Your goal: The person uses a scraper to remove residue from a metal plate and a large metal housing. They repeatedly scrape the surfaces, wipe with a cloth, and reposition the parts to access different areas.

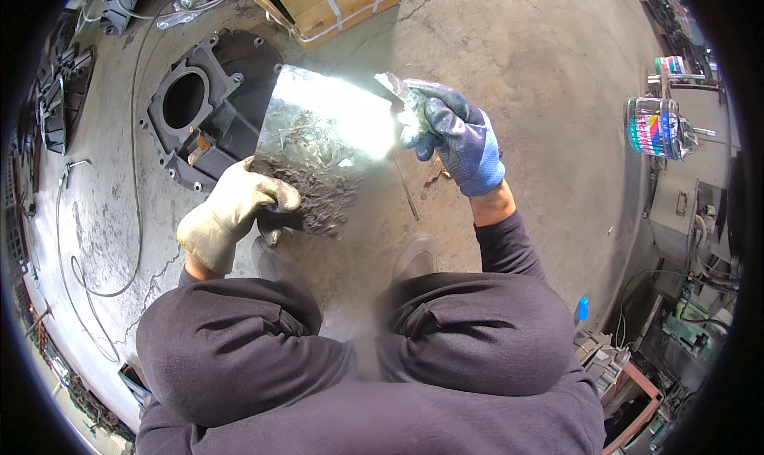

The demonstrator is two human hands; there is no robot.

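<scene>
Far to my left a thin cable [95,280] loops over the concrete floor [541,97], and just beyond my hands lies a dark cast housing [199,109] with a round opening. My left hand [231,212], in a pale work glove, is closed on the lower left corner of the metal sheet [322,157] — thumb over the face, fingers behind it — and holds it tilted up in front of my knees. The sheet's long axis runs from that corner up and away toward the right, its upper part glaring white in the light, its lower part dull and mottled. At the upper right edge my right hand [458,137], in a blue glove, is curled tight around a crumpled grey wad [402,97], perhaps a rag, which touches the sheet's edge; so the right hand is the nearer one to the bright end, wrist bent inward. Further right, near a machine, stands a coloured can [656,127], well apart from me.
</scene>
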